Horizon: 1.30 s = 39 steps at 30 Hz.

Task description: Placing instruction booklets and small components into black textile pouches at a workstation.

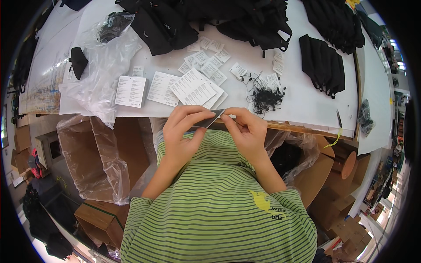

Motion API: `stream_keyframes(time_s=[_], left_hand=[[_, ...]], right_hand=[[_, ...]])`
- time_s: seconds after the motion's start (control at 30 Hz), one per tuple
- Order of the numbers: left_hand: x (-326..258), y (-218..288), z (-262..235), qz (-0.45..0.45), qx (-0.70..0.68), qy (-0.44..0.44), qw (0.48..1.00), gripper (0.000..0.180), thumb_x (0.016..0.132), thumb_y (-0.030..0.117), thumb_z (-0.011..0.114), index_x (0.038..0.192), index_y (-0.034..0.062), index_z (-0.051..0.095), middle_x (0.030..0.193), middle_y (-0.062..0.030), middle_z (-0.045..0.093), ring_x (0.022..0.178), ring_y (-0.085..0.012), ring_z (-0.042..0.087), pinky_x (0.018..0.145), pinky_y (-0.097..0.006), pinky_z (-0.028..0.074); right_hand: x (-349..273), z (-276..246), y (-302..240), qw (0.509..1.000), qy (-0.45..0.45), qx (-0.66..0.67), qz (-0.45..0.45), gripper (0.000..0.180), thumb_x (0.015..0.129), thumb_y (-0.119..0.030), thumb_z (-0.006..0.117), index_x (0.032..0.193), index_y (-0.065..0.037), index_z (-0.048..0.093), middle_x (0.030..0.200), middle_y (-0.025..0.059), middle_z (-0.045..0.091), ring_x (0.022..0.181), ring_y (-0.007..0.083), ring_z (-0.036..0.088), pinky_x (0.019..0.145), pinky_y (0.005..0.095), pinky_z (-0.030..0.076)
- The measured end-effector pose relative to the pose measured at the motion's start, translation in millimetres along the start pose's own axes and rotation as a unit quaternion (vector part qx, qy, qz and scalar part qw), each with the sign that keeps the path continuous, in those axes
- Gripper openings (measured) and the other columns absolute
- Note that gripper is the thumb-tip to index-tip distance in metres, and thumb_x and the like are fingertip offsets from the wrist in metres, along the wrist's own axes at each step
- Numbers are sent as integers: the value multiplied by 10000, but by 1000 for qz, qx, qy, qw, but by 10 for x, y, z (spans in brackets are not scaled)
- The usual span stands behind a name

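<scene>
Grey card tag [209, 120] is pinched between the fingers of the left hand [184, 131] and right hand [246, 129].

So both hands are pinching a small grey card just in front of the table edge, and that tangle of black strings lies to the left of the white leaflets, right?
Not quite. The head view shows the black strings to the right of the white leaflets. The rest holds: left hand and right hand pinch the grey card.

Paper cards [188, 85] lie along the table's [307, 101] near edge, the string tangle [265, 96] to their right, bags [210, 17] behind them.
</scene>
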<state>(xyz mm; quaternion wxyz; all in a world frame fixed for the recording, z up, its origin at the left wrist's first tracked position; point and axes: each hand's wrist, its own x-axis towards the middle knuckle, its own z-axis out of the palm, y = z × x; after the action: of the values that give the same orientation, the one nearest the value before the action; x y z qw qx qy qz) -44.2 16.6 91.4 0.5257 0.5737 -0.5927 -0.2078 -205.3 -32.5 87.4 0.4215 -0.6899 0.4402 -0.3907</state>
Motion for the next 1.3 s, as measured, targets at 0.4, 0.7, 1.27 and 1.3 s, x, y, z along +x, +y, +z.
stream_keyframes(time_s=[0.4, 0.7, 1.27, 1.3], left_hand=[[75, 32, -78, 104, 138, -39, 984, 426, 548, -28, 659, 942, 128, 696, 909, 4, 629, 812, -210, 562, 734, -332, 418], [73, 31, -45, 41, 68, -47, 996, 354, 601, -33, 676, 922, 114, 706, 887, -18, 629, 799, -216, 573, 711, -319, 431], [84, -67, -79, -154, -208, -151, 954, 93, 864, 86, 628, 895, 3, 601, 789, -4, 583, 672, -69, 495, 637, -213, 409], [104, -69, -53, -163, -233, -131, 950, 90, 867, 84, 622, 884, 2, 590, 788, -6, 579, 672, -69, 497, 633, -211, 409]], right_hand=[[-55, -21, 22, 999, 7, 25, 27, 102, 808, -35, 690, 908, -17, 675, 509, -28, 420, 464, 24, 315, 428, 203, 235], [-10, -9, -28, 996, 44, 62, 40, 106, 817, -46, 699, 913, -11, 669, 514, -69, 393, 465, 8, 274, 435, 191, 195], [-17, -91, 25, 944, -152, 259, 139, 117, 858, -111, 663, 906, -29, 595, 574, -58, 468, 526, 14, 319, 485, 202, 239], [4, -104, 6, 941, -175, 251, 148, 119, 874, -120, 644, 913, -26, 581, 590, -58, 486, 539, 10, 334, 496, 197, 249]])
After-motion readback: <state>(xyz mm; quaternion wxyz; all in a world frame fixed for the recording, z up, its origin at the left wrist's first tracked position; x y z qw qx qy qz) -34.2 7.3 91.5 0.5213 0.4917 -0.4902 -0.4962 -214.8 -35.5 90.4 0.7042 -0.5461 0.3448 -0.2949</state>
